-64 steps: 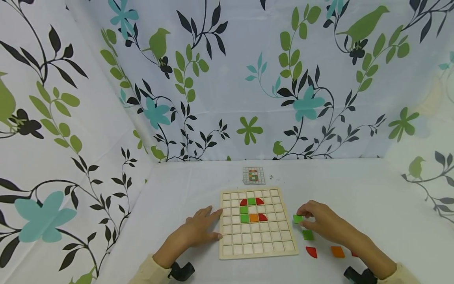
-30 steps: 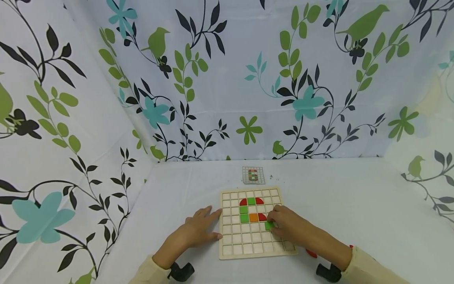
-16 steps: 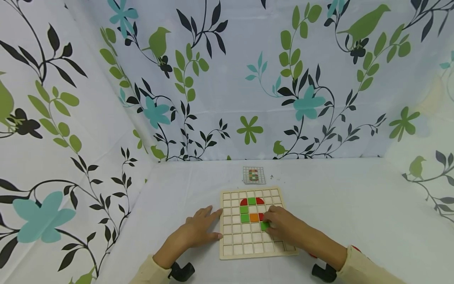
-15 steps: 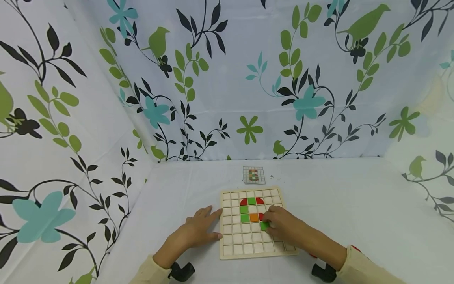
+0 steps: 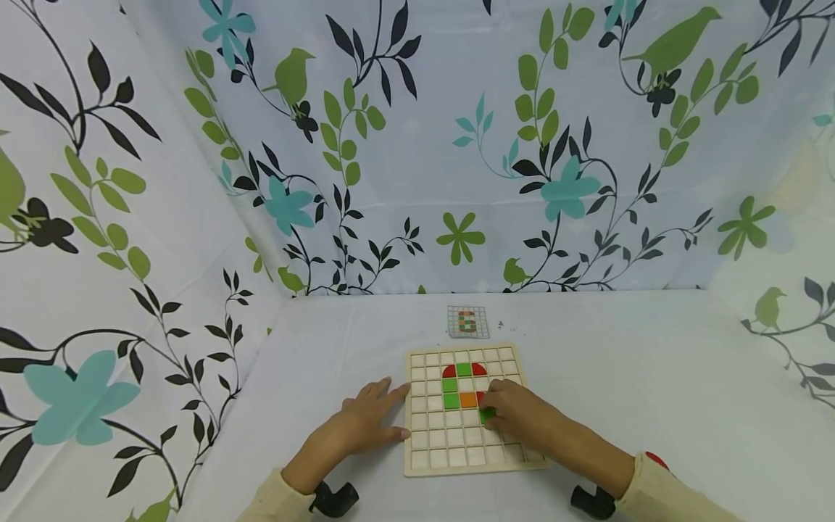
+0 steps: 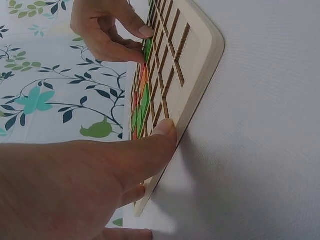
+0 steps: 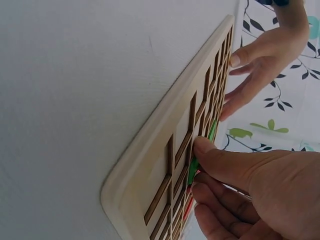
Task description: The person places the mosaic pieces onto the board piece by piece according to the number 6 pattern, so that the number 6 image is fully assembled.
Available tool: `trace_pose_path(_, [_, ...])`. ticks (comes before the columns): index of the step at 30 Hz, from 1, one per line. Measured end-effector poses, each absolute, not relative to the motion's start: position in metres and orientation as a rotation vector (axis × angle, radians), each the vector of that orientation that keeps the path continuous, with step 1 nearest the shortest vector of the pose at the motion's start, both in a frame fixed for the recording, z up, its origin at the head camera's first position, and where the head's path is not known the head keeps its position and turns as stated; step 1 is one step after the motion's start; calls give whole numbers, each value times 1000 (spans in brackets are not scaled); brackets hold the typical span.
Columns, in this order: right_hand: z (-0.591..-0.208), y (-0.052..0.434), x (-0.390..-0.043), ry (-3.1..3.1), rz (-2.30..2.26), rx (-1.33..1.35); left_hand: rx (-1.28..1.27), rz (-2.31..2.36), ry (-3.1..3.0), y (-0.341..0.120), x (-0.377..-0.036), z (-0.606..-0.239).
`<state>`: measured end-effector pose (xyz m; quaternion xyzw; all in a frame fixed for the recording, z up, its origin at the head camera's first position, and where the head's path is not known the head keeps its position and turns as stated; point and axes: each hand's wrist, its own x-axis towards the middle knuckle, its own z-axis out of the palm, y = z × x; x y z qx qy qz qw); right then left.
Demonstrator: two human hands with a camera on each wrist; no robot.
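A pale wooden grid board [image 5: 446,439] lies on the white table. My left hand [image 5: 367,418] rests at its left side, fingers relaxed, with the thumb [image 6: 165,129] touching the rim. My right hand [image 5: 520,412] pinches a green square tile [image 7: 193,171] between thumb and fingers, at a cell just below a red quarter-circle tile [image 5: 480,396] that the fingers partly cover. Other tiles sit in the grid: an orange square [image 5: 468,399], green squares [image 5: 450,385] down the left side, and two red quarter-circles [image 5: 449,371] flanking a green square [image 5: 464,370] on top.
Behind the board lies a small card [image 5: 467,321] printed with a coloured grid pattern. One red piece [image 5: 656,460] shows past my right sleeve [image 5: 665,493]. A patterned cloth [image 5: 391,181] hangs behind the table.
My right hand has taken a green square tile from beside the board and carried it left to a cell under the red quarter-circle. My left hand has stayed put.
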<state>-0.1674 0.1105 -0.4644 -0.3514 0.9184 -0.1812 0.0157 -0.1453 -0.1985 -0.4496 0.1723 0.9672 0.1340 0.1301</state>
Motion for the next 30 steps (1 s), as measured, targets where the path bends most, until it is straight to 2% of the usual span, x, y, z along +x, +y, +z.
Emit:
trace_pose_path(17, [-460,120,-162,2887,-614,-1246,506,385,2809,-197,-144,-447])
trace_pose_path(30, [-449,165,-165,2901,-799,-868,489,415,2800,-196,-144,-447])
